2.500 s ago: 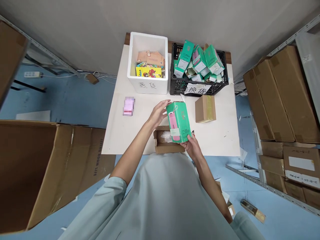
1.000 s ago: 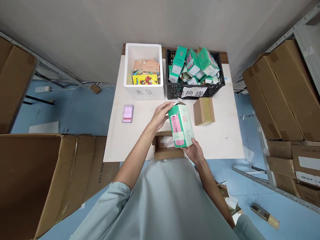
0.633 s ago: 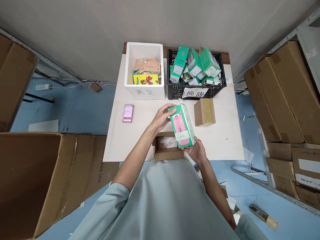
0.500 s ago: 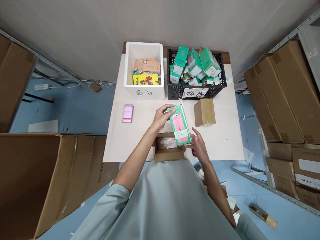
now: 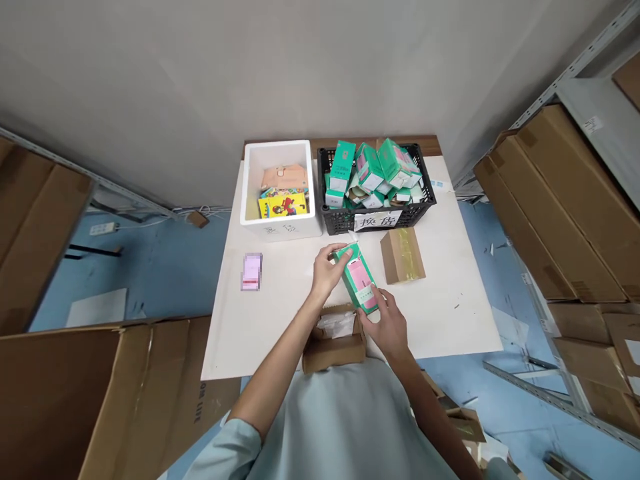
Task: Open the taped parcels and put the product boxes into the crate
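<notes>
Between both hands is a green box [image 5: 357, 275] with a pink picture on its front and a torn flap at its far end. My left hand [image 5: 327, 270] grips its upper left side, thumb on the front. With thumb and fingers my right hand [image 5: 387, 325] clasps its lower end. Just below it, against my body, stands an open brown carton [image 5: 334, 353] with clear plastic wrap [image 5: 336, 324] inside. A closed, taped brown carton [image 5: 401, 256] sits to the right of the green box.
A white foam bin [image 5: 280, 227] holding a yellow picture box and envelopes stands at the back left. Beside it, a black crate [image 5: 336, 219] is heaped with green boxes. A blurred pinkish item [image 5: 251, 272] lies on the white table [image 5: 280, 303]. Large cartons flank both sides.
My right hand has moved from the green box's lower edge onto its front and now grips it. The box has shifted clear of the open carton. The camera view has tilted up.
</notes>
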`<action>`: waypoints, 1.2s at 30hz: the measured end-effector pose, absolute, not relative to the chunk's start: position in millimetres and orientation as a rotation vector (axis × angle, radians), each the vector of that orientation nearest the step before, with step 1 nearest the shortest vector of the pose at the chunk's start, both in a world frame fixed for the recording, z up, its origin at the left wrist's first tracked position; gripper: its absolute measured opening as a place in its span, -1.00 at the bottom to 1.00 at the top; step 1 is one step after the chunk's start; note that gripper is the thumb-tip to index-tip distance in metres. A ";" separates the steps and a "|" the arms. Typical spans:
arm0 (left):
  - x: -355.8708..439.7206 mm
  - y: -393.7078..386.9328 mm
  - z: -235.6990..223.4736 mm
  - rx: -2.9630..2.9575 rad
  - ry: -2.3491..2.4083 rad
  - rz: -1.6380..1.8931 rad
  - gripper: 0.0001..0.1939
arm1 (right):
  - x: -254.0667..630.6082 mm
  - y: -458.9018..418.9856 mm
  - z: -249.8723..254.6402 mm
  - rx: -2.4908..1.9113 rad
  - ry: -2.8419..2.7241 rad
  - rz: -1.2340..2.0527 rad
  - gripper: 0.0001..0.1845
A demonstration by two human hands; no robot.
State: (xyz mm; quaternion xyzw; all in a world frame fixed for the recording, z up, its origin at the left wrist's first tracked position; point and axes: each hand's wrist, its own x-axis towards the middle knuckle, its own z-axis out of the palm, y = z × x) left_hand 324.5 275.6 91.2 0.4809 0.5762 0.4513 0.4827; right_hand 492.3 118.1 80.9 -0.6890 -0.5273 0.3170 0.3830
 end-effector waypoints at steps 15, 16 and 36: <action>419.2 327.0 133.7 1.767 1.391 1.075 -0.38 | 570.5 304.1 87.6 -1.181 -0.759 1.180 -0.02; 421.5 340.3 138.7 1.792 1.407 1.095 -0.40 | 572.4 329.7 93.0 -1.156 -0.796 1.173 -0.01; 251.0 197.5 102.2 1.376 1.770 0.946 -0.45 | 565.7 344.5 23.5 -1.231 -1.108 1.273 -0.28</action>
